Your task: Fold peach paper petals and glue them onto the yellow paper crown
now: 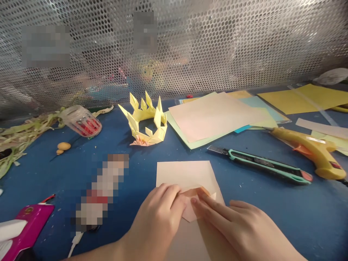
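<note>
A small piece of pale pink folded paper (190, 215) lies over a longer cream sheet (185, 172) in front of me. My left hand (161, 206) is closed with thumb and fingertips on the left side of the folded paper. From the right, my right hand (233, 215) pinches the same piece, its thumb and fingers at the raised upper fold. A small corner of the paper sticks up beside the right fingers. The fingers hide part of the folds. Beyond the sheet stands a yellow folded-paper crown (161, 132) with pointed tips and a pinkish piece at its front.
Right of the sheet lie a utility knife (268, 166), blade out, and a yellow hot glue gun (312, 148). Behind are stacked coloured papers (209, 117) and a perforated metal panel (231, 47). A tipped plastic jar (81, 121) and a magenta object (32, 224) are on the left.
</note>
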`<state>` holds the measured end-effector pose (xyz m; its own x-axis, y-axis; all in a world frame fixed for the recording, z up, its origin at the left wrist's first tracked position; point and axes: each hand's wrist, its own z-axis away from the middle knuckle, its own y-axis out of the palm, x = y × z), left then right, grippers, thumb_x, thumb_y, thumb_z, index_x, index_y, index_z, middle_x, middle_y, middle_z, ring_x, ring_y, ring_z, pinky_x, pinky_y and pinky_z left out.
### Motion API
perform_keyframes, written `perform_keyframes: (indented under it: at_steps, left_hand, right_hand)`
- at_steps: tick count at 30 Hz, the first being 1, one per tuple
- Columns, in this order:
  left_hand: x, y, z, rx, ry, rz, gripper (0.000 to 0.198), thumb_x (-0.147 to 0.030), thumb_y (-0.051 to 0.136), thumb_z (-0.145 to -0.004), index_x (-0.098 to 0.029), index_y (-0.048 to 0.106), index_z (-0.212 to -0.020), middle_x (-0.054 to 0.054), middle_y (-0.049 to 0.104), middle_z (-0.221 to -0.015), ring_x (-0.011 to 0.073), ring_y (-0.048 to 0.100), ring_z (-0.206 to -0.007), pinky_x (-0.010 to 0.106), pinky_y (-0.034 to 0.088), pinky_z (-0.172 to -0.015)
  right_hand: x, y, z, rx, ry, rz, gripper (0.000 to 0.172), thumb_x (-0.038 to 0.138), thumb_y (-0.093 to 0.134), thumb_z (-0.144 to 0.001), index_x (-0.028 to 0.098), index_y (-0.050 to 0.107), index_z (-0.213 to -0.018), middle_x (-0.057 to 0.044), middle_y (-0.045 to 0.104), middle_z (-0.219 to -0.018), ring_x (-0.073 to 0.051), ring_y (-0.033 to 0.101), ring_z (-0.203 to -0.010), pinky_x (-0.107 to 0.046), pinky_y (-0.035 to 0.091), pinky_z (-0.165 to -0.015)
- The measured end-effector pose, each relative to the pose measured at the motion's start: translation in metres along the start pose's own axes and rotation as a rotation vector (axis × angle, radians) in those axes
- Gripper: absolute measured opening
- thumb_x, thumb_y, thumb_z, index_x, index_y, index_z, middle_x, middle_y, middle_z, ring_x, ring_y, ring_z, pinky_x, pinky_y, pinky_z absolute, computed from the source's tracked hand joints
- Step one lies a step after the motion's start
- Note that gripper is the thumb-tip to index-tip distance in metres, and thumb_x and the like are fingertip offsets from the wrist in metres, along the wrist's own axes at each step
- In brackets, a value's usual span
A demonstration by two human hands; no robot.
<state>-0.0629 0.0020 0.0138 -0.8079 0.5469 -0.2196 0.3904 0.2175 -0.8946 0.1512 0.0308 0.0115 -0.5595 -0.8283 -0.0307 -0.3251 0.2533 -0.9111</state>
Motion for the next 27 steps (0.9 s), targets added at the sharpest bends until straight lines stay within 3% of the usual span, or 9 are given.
perform_keyframes:
  at_steps: [5, 8, 12, 15, 18, 22, 25, 27]
  left_hand:
    - [-0.003, -0.007, -0.001, 0.098, -0.121, 0.115, 0.021, -0.001, 0.049, -0.092, -0.016, 0.058, -0.103, 0.004, 0.069, -0.088, 0.0240, 0.069, -0.080, 0.040, 0.064, -0.069]
    - [-0.006, -0.006, 0.003, 0.107, -0.119, 0.132, 0.034, 0.003, 0.045, -0.090, -0.016, 0.054, -0.117, 0.007, 0.070, -0.101, 0.0244, 0.068, -0.090, 0.041, 0.063, -0.079]
    - [-0.007, -0.006, 0.003, 0.170, -0.133, 0.182, 0.028, 0.002, 0.045, -0.092, -0.017, 0.060, -0.107, 0.008, 0.068, -0.106, 0.0237, 0.066, -0.099, 0.040, 0.061, -0.087]
    - [-0.006, -0.009, 0.001, 0.159, -0.156, 0.239, 0.026, 0.002, 0.047, -0.092, -0.018, 0.060, -0.101, 0.007, 0.067, -0.108, 0.0226, 0.065, -0.102, 0.039, 0.059, -0.091]
    - [-0.004, -0.012, -0.001, 0.147, -0.159, 0.265, 0.028, 0.006, 0.047, -0.087, -0.019, 0.059, -0.094, 0.006, 0.067, -0.106, 0.0215, 0.064, -0.101, 0.037, 0.058, -0.091]
    - [0.000, -0.014, -0.004, 0.150, -0.210, 0.348, 0.021, 0.001, 0.058, -0.085, -0.019, 0.058, -0.081, 0.003, 0.066, -0.098, 0.0194, 0.065, -0.094, 0.033, 0.058, -0.085]
    - [0.002, -0.012, -0.004, 0.156, -0.251, 0.397, 0.020, -0.001, 0.056, -0.089, -0.020, 0.057, -0.080, 0.002, 0.066, -0.094, 0.0183, 0.065, -0.091, 0.032, 0.057, -0.083]
    - [0.002, -0.008, -0.001, 0.159, -0.270, 0.389, 0.020, -0.001, 0.053, -0.090, -0.020, 0.057, -0.084, 0.002, 0.065, -0.093, 0.0189, 0.066, -0.091, 0.033, 0.057, -0.082]
  right_hand:
    - [0.001, -0.004, -0.002, 0.036, 0.003, -0.023, 0.037, 0.004, 0.046, -0.082, 0.017, 0.076, -0.100, -0.006, 0.080, -0.107, -0.012, 0.050, -0.042, -0.026, 0.042, -0.041]
    - [0.004, -0.002, -0.002, -0.003, 0.026, -0.083, 0.033, 0.004, 0.046, -0.084, 0.017, 0.074, -0.094, -0.007, 0.080, -0.101, -0.013, 0.052, -0.044, -0.028, 0.041, -0.041]
    - [0.005, 0.000, -0.001, -0.127, 0.027, -0.172, 0.031, 0.004, 0.044, -0.092, 0.016, 0.070, -0.103, -0.009, 0.078, -0.102, -0.015, 0.064, -0.061, -0.031, 0.045, -0.054]
    - [0.001, 0.000, -0.004, -0.144, 0.110, -0.162, 0.029, 0.010, 0.049, -0.094, 0.021, 0.066, -0.115, -0.009, 0.071, -0.109, -0.017, 0.067, -0.079, -0.032, 0.051, -0.068]
    - [-0.009, 0.001, -0.009, -0.049, 0.185, -0.268, 0.029, 0.011, 0.054, -0.089, 0.024, 0.067, -0.112, -0.009, 0.063, -0.108, -0.018, 0.064, -0.081, -0.033, 0.054, -0.073]
    - [-0.021, 0.005, -0.014, 0.105, 0.204, -0.568, 0.014, 0.011, 0.061, -0.082, 0.023, 0.066, -0.090, -0.006, 0.061, -0.097, -0.018, 0.063, -0.084, -0.033, 0.055, -0.076]
    - [-0.023, 0.006, -0.016, 0.171, 0.278, -0.746, 0.004, 0.017, 0.062, -0.084, 0.021, 0.062, -0.082, -0.004, 0.057, -0.098, -0.010, 0.058, -0.069, -0.024, 0.051, -0.061]
    - [-0.022, 0.006, -0.016, 0.195, 0.322, -0.809, 0.013, 0.021, 0.062, -0.086, 0.019, 0.056, -0.074, -0.003, 0.054, -0.096, -0.006, 0.051, -0.060, -0.022, 0.045, -0.053]
